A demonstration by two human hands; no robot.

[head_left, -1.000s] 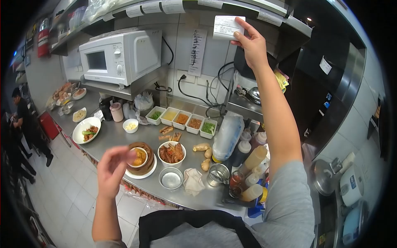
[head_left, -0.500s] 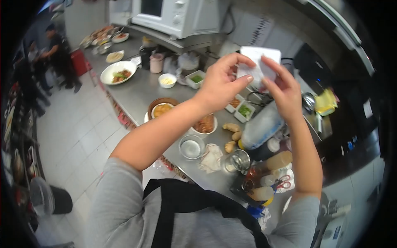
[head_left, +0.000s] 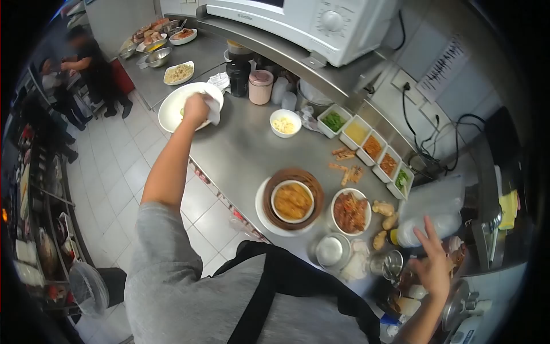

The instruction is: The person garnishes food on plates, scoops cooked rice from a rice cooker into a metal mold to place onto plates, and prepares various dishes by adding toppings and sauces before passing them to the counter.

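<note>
My left hand [head_left: 196, 110] is closed on a crumpled white paper tissue [head_left: 213, 109]. It hangs over the right side of a large white oval dish [head_left: 169, 112] and hides most of the food in it; I cannot tell if the tissue touches the rim. On the other side, my right hand [head_left: 433, 265] is held with fingers spread and nothing in it. Nearest to it are a clear plastic bottle lying on its side [head_left: 427, 230] and a metal pot [head_left: 387, 265] with utensils inside.
On the steel counter stand a bamboo steamer [head_left: 312, 180] with a yellow-brown dish, a bowl of reddish-brown food [head_left: 350, 213], a bowl of pale pieces [head_left: 285, 124], and several condiment tubs [head_left: 371, 147]. A microwave [head_left: 309, 26] sits on the shelf above. Two people stand at far left.
My hands, earlier raised together at a white sheet or packet, have parted. The left has swung to the oval dish with the tissue; the right has dropped to the lower right. My view has turned left.
</note>
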